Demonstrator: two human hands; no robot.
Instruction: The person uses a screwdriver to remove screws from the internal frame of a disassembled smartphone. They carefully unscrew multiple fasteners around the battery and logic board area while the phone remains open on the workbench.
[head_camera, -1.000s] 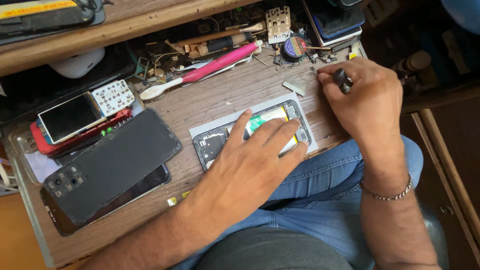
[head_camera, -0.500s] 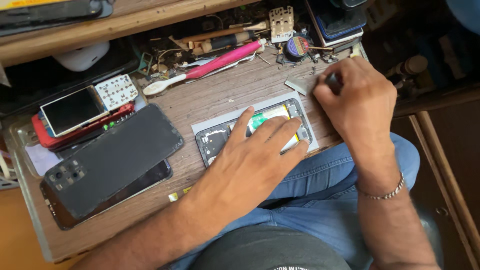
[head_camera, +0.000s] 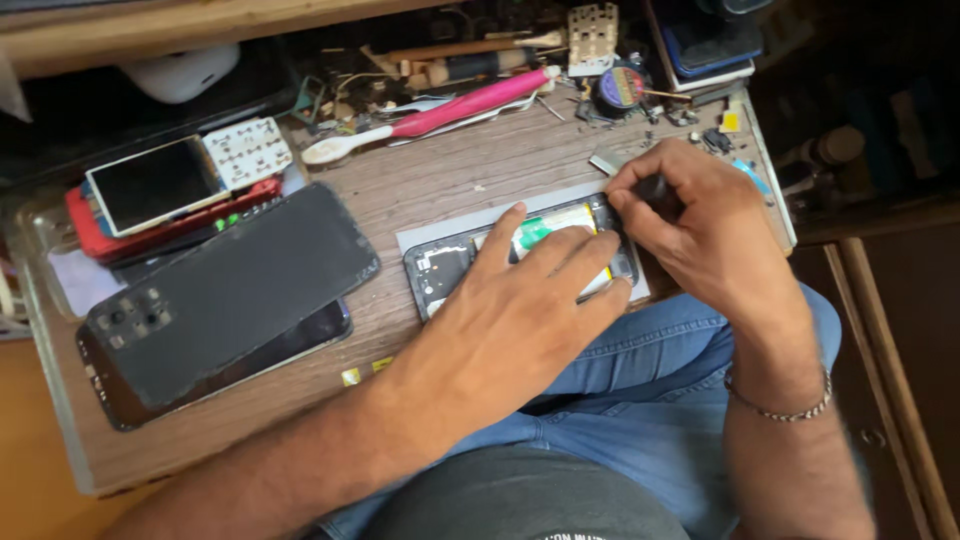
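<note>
An opened phone (head_camera: 450, 268) lies on a grey mat (head_camera: 430, 236) at the desk's near edge. The left hand (head_camera: 510, 310) presses flat on it, fingers spread. The right hand (head_camera: 690, 220), at its right end, pinches a dark tool (head_camera: 652, 186), wrist bent.
</note>
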